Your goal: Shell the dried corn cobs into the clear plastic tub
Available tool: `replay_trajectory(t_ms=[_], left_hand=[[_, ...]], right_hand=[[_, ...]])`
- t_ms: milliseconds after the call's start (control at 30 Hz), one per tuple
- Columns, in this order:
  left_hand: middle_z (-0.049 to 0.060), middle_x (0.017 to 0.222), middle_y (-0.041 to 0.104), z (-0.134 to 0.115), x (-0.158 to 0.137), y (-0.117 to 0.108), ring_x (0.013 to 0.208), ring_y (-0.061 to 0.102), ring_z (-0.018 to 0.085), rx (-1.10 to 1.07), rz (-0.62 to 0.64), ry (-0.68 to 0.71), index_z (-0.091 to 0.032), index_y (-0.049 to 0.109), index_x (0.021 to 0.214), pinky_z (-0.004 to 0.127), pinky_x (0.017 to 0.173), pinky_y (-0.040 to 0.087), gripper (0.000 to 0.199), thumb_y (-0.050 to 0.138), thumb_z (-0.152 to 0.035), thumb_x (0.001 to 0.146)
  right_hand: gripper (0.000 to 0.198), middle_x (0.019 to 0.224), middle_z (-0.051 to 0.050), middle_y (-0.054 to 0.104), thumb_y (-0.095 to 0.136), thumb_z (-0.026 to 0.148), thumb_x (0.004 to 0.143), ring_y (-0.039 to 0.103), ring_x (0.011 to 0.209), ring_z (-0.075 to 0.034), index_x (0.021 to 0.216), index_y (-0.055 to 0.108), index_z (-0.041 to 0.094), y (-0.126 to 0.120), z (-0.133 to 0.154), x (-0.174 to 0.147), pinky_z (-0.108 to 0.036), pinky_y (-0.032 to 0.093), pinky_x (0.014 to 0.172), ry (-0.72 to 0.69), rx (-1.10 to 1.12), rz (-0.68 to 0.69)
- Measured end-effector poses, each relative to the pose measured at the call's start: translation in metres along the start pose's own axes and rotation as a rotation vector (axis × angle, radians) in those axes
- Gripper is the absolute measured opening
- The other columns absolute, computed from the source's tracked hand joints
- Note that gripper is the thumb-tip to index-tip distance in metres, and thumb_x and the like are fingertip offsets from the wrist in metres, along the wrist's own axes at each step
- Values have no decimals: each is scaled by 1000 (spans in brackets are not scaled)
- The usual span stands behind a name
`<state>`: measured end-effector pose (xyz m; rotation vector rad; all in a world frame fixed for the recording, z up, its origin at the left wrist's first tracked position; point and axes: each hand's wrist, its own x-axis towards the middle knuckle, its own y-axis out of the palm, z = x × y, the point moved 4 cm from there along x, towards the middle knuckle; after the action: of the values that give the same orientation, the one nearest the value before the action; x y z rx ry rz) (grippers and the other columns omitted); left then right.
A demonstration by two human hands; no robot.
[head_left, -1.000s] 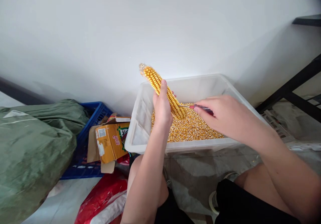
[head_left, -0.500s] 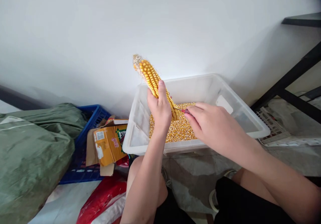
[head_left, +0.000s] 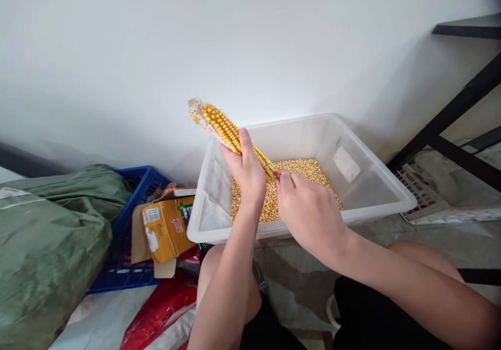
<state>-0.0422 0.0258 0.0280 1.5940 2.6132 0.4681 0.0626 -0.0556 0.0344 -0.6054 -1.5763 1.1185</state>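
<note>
My left hand (head_left: pixel 247 172) is closed around the middle of a yellow corn cob (head_left: pixel 223 126), its thumb lying along the top. The cob slants, with its pale, bare end up to the left and its lower end over the bin. In my right hand (head_left: pixel 309 209) is a thin-shafted tool with a red handle (head_left: pixel 277 175), possibly a screwdriver; the fist covers most of it. Its metal shaft meets the kernels near the cob's lower end. Below both hands, loose corn kernels (head_left: pixel 313 175) cover the floor of a translucent plastic bin (head_left: pixel 376 175).
To the left are a green sack (head_left: pixel 50 245), a blue crate (head_left: pixel 129 219) and a torn yellow cardboard box (head_left: pixel 170 230). A red bag (head_left: pixel 160 308) lies on the floor. At right stand a black metal frame (head_left: pixel 442 117) and a white basket (head_left: pixel 422 196). Behind the bin is a white wall (head_left: pixel 250 42).
The cob's upper end has tipped left and down. My right hand has turned and moved left, bringing the tool's handle closer to the cob. My left hand keeps its hold.
</note>
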Motion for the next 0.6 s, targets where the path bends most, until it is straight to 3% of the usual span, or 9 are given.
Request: replay_trajectory(t_ms=[100, 167, 267, 367, 500, 600], left_hand=[[1, 89, 57, 1, 0, -5, 87, 56, 17, 87, -172, 229, -23, 49, 91, 28, 77, 44, 38, 64, -58, 83], [1, 90, 57, 5, 2, -6, 88, 56, 17, 114, -188, 264, -23, 50, 90, 28, 78, 44, 39, 63, -59, 83], [3, 94, 59, 10, 9, -7, 91, 59, 18, 72, -135, 238, -22, 53, 95, 29, 79, 46, 43, 60, -63, 84], [5, 92, 61, 13, 15, -7, 91, 61, 19, -26, -73, 144, -22, 57, 100, 30, 76, 49, 48, 59, -66, 82], [3, 75, 58, 15, 15, -3, 72, 62, 18, -101, 3, -10, -21, 59, 97, 30, 63, 49, 51, 60, -69, 79], [1, 70, 56, 13, 12, 2, 63, 60, 16, -106, 48, -27, -21, 59, 94, 28, 57, 47, 51, 61, -69, 78]], right_hand=[[41, 74, -16, 66, 29, 6, 96, 64, 61, -22, 105, 68, 5, 4, 5, 0, -33, 26, 49, 5, -11, 38], [44, 76, -17, 68, 27, 7, 96, 63, 60, -22, 108, 69, 5, 3, 3, 3, -33, 24, 49, 9, -2, 63], [36, 76, -12, 69, 36, 16, 96, 59, 58, -19, 97, 72, 10, -7, -13, 14, -32, 25, 51, 36, 101, 113], [34, 58, -3, 61, 45, 26, 95, 46, 49, -13, 74, 70, 17, -24, -38, 23, -31, 26, 52, 65, 282, 197], [31, 58, -1, 59, 49, 32, 94, 43, 52, -12, 79, 73, 18, -43, -59, 29, -30, 27, 52, 87, 468, 180], [32, 60, -1, 59, 49, 33, 94, 44, 54, -12, 83, 74, 18, -44, -61, 30, -29, 28, 53, 101, 537, 159]])
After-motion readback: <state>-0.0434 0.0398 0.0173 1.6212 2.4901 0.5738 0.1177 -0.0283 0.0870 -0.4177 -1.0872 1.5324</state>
